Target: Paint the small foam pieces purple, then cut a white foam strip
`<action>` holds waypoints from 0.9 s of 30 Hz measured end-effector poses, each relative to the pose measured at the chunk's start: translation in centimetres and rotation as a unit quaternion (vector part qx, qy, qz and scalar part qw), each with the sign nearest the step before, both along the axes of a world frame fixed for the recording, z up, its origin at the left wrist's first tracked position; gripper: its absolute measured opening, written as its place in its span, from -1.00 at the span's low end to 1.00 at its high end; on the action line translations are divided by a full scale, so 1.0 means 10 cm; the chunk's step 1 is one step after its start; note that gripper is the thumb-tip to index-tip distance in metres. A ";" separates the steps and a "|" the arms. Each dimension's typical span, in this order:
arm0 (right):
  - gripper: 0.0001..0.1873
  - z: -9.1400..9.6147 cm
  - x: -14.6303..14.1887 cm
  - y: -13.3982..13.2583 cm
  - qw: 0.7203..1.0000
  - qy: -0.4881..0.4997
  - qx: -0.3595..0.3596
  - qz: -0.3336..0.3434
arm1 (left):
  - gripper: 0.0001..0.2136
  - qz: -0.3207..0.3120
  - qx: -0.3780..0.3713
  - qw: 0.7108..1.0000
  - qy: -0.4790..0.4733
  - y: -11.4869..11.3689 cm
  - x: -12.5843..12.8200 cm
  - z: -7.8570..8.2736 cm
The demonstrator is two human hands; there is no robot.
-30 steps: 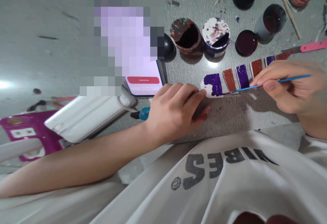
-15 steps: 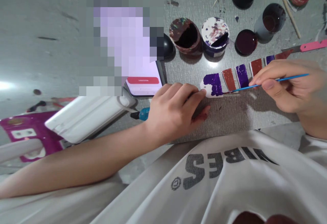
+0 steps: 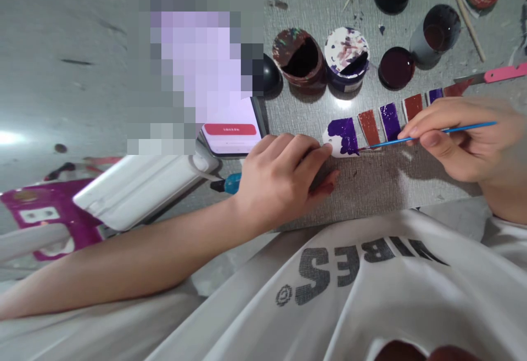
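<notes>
A white strip (image 3: 373, 126) painted in purple and reddish-brown bands lies on the grey table (image 3: 370, 179). My left hand (image 3: 284, 177) rests on the table with curled fingers, its fingertips pressing the strip's rounded white end. My right hand (image 3: 461, 135) pinches a thin blue paintbrush (image 3: 428, 135), whose tip touches the lower edge of the strip near the purple band.
Open paint pots stand behind the strip: a brown one (image 3: 300, 59), a purple one (image 3: 346, 59), dark lids (image 3: 396, 67) and a cup (image 3: 440, 28). A phone (image 3: 233, 130) and a white device (image 3: 140, 185) lie at left. A pink-handled knife (image 3: 494, 74) lies at right.
My right hand and the brush have shifted slightly left along the strip. My left hand has stayed still.
</notes>
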State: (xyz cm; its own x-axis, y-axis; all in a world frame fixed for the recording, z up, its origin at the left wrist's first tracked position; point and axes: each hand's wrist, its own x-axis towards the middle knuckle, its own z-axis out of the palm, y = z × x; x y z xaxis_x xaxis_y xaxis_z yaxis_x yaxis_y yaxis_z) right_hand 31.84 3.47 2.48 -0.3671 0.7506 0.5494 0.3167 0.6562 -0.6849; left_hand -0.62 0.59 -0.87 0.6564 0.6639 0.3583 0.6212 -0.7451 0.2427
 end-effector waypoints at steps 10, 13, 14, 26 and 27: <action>-0.98 0.00 -0.02 0.02 1.000 0.015 -0.021 0.012 | -0.77 -0.006 -0.003 1.000 -0.015 0.00 0.00 0.00; -0.97 -0.01 -0.03 0.02 1.000 0.004 -0.014 0.024 | -0.77 -0.002 -0.003 1.000 -0.020 0.00 0.01 -0.01; -0.97 -0.02 -0.02 0.01 1.000 0.002 -0.016 0.020 | -0.77 -0.003 -0.002 1.000 -0.021 0.00 0.01 -0.01; -0.98 0.04 -0.02 0.01 0.997 -0.020 -0.059 0.041 | -0.78 -0.014 0.012 1.000 -0.021 0.02 0.02 0.01; -0.96 0.05 -0.01 0.00 0.997 -0.018 -0.074 0.028 | -0.78 -0.013 0.010 1.000 -0.020 0.01 0.02 0.01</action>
